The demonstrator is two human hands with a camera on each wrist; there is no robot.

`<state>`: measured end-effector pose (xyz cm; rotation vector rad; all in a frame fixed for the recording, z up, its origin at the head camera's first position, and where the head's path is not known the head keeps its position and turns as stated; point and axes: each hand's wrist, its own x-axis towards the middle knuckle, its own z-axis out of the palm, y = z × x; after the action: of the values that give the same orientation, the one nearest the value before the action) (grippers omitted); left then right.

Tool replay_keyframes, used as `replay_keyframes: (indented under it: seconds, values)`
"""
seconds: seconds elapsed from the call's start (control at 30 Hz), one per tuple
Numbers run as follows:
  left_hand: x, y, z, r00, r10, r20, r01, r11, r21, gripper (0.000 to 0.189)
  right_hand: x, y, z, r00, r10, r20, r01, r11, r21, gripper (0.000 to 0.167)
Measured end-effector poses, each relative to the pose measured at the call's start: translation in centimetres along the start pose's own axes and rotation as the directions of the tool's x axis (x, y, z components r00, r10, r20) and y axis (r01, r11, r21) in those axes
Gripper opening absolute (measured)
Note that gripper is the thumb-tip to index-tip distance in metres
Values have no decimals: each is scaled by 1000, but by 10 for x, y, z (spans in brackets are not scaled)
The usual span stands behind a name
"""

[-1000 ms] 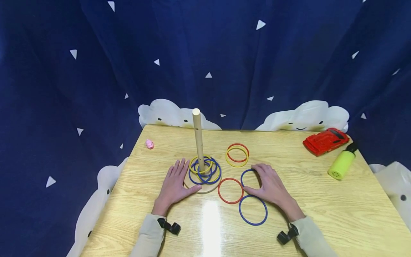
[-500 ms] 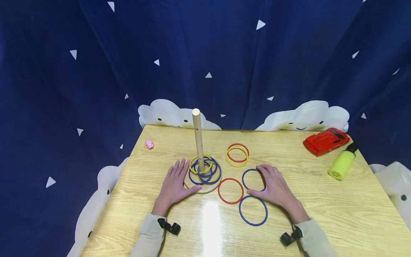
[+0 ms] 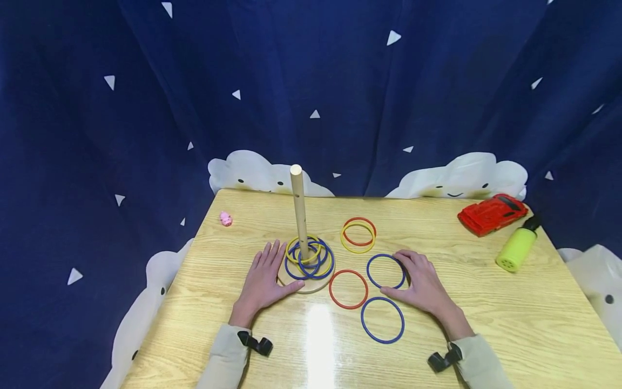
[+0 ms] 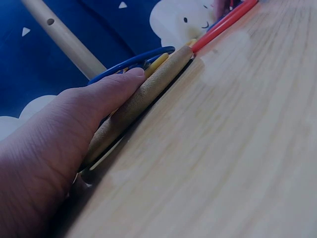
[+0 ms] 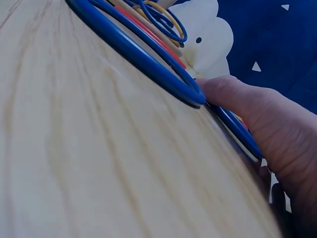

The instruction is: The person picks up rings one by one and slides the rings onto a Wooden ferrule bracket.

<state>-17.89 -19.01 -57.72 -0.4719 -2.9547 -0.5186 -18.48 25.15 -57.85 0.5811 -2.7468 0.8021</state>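
My left hand [image 3: 262,281] lies flat on the table, fingers straight, beside the round wooden base [image 3: 289,275] of a ring-toss peg [image 3: 299,210]. In the left wrist view its thumb [image 4: 114,89] rests along the edge of the base. Blue and yellow rings [image 3: 311,275] lie in a heap around the foot of the peg. My right hand [image 3: 423,283] spreads in a loose C around the right side of a blue ring [image 3: 369,275] lying on the table. The thumb and fingertips meet its near and far edges. In the right wrist view, the other fingers are mostly hidden.
A second blue ring [image 3: 362,321] and a red ring [image 3: 331,297] lie close by. Farther back, a yellow ring [image 3: 344,246] overlaps another red ring [image 3: 362,218]. A pink toy pig [image 3: 225,218], a red toy car [image 3: 492,213] and a yellow-green bottle [image 3: 517,248] stand near the edges.
My right hand has slid right, uncovering more of the blue ring, which has shifted slightly right too. My left hand and the peg have stayed put.
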Motion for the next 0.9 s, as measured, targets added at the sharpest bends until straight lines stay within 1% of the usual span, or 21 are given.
replay_keyframes:
  seconds: [0.2, 0.4, 0.6, 0.8, 0.9]
  values:
    - [0, 0, -2, 1000, -11, 18, 11, 1000, -3, 117, 0, -1, 2, 1000, 17, -21, -17, 1000, -1, 94]
    - [0, 1, -2, 1000, -6, 12, 6, 1000, -12, 116, 0, -1, 1, 999, 26, -41, -26, 1000, 1, 93]
    - [0, 0, -1, 1000, -7, 7, 8, 1000, -14, 116, 0, 1, 2, 999, 21, -32, -20, 1000, 12, 94]
    - [-1, 0, 0, 1000, -12, 9, 12, 999, -30, 116, 0, 0, 2, 1000, 15, -24, -16, 1000, -9, 101]
    - [-1, 1, -1, 1000, -12, 5, 12, 999, -30, 116, 0, 0, 3, 999, 13, -35, -13, 1000, -6, 99]
